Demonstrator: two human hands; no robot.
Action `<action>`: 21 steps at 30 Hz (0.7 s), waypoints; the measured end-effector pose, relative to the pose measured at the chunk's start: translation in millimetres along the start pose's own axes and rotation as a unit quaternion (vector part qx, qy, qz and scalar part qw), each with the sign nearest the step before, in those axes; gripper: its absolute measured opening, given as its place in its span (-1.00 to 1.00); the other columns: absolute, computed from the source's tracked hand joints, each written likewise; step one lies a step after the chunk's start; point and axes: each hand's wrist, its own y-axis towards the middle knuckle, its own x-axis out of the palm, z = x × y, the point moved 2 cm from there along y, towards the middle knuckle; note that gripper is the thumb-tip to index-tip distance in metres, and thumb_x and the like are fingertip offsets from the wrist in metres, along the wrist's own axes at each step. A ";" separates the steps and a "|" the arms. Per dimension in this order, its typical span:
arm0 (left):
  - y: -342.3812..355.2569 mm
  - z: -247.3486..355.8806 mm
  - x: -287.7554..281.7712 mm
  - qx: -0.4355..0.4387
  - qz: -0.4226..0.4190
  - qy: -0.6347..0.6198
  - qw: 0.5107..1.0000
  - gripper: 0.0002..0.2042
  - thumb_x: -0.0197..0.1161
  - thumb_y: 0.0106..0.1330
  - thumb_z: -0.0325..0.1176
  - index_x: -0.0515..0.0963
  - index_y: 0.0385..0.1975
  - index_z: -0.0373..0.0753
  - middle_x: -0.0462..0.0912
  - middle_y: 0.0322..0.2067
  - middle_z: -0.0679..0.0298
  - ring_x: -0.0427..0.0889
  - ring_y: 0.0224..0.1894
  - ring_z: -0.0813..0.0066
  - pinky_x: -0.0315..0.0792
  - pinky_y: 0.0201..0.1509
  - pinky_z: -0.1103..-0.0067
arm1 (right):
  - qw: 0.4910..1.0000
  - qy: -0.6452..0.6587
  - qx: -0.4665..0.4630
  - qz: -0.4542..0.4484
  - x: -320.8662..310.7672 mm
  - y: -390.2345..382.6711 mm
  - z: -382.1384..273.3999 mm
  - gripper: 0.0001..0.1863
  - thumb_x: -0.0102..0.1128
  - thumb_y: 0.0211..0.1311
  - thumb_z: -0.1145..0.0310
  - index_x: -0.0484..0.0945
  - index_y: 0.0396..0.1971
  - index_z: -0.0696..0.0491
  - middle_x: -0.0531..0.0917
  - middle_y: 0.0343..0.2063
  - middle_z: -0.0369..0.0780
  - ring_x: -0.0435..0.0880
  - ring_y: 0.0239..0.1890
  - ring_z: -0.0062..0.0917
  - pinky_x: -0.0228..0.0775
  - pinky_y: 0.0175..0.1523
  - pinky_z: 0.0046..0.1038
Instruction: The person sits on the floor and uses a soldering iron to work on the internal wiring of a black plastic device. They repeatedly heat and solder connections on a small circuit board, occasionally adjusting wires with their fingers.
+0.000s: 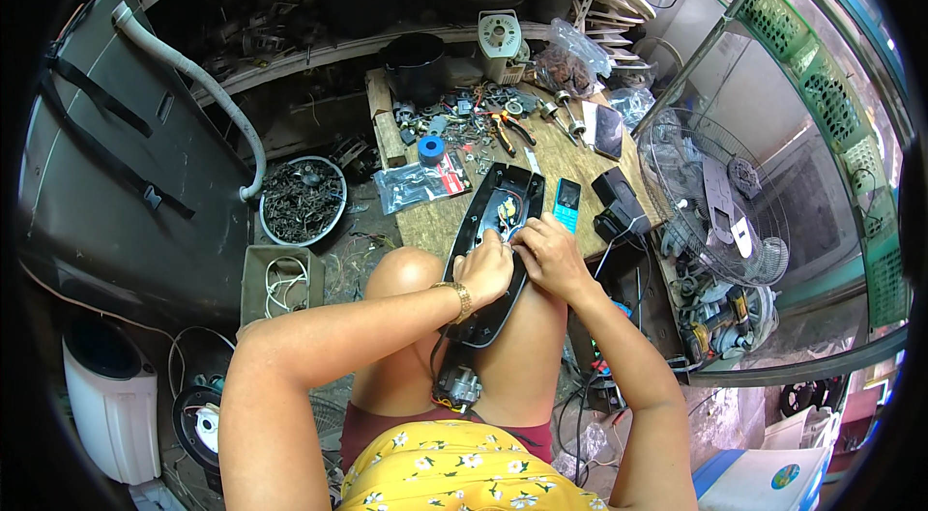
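A long black plastic housing (495, 184) lies across my lap, its far end leaning on the wooden table. Thin wires and a small yellowish part (507, 211) show inside its hollow. My left hand (485, 269), with a gold-coloured band at the wrist, is closed in a pinch over the middle of the housing; what its fingertips hold is too small to make out. Close beside it, my right hand (547, 255) pinches at the thin wires at the housing's right edge. A small motor (457, 387) with coloured wires rests between my thighs, and a dark cable runs from it toward the housing.
On the table (425, 226) are a turquoise keypad phone (566, 205), a black box-shaped device (619, 205), blue tape (431, 150), pliers (505, 132), a smartphone (606, 131) and scattered small parts. A fan guard (715, 197) stands right; a basin of scraps (303, 202) sits left.
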 end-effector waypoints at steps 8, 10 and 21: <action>3.6 -2.4 2.0 -0.004 0.002 -0.006 1.000 -0.64 -0.16 0.43 -0.15 0.36 -0.03 -0.32 0.63 -0.16 -0.18 0.60 -0.03 -0.11 0.26 0.13 0.08 | 1.000 -0.007 -0.003 0.009 -2.1 -1.1 -2.1 -0.88 0.27 0.00 0.44 0.55 -0.43 0.09 0.56 -0.40 -0.21 0.49 -0.28 -0.28 0.34 -0.18 -0.28; 5.1 -3.3 3.0 0.004 -0.002 0.000 1.000 -0.63 -0.15 0.43 -0.15 0.37 -0.03 -0.33 0.63 -0.16 -0.18 0.60 -0.04 -0.12 0.26 0.13 0.07 | 1.000 -0.018 0.000 -0.003 -4.1 0.8 -1.8 -0.88 0.27 0.01 0.43 0.54 -0.42 0.09 0.57 -0.39 -0.21 0.49 -0.28 -0.28 0.34 -0.18 -0.27; -1.8 0.9 0.0 0.020 0.013 -0.005 1.000 -0.67 -0.13 0.44 -0.17 0.27 0.01 -0.30 0.65 -0.24 -0.16 0.62 -0.10 -0.14 0.28 0.03 0.03 | 0.996 0.055 0.068 0.001 -4.2 4.4 1.0 -0.92 0.25 0.06 0.45 0.57 -0.44 0.10 0.61 -0.41 -0.17 0.53 -0.28 -0.23 0.37 -0.17 -0.26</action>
